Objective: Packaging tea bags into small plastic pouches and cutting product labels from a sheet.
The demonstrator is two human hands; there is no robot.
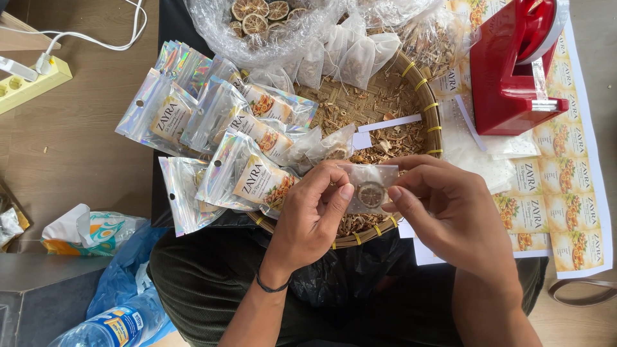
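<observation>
One woven tray (429, 109) carries dried bits. Over its near rim, the left hand (313, 215) and right hand (450, 205) both pinch one small clear sachet (371, 186), which hangs between their fingertips with one dried citrus slice inside. Left of the tray lie perhaps eight shiny labelled pouches (250, 173); right of it stands one red tape dispenser (511, 64).

Black band on left wrist (272, 286); dark green trousers (199, 276).

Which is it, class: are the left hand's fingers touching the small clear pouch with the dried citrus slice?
Touching. The head view shows the left hand thumb pressed on the small clear pouch, opposite the right hand.
</observation>
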